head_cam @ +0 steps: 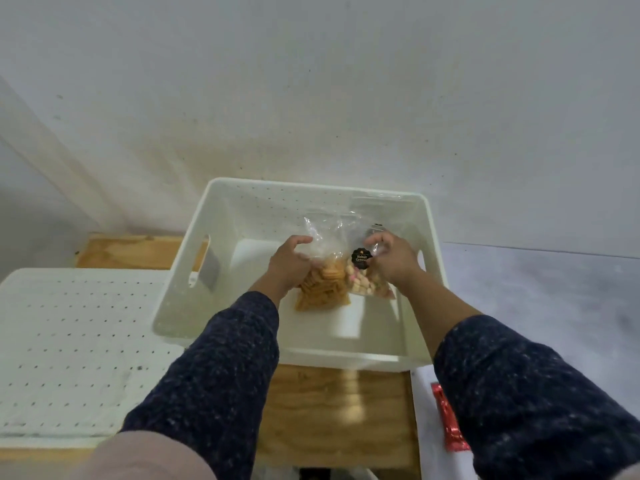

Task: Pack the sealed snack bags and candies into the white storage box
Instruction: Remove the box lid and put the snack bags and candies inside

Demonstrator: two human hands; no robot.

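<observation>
Both arms wear dark navy knit sleeves, flecked with pale specks, pushed up to mid-forearm; the left sleeve (221,368) and right sleeve (526,393) match. Pale pinkish-beige cloth (138,459) shows at the lower left edge.

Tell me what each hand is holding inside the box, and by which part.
The left hand grips the bag of orange crackers at its gathered neck. The right hand holds the bag of pale biscuits by its upper part.
</observation>
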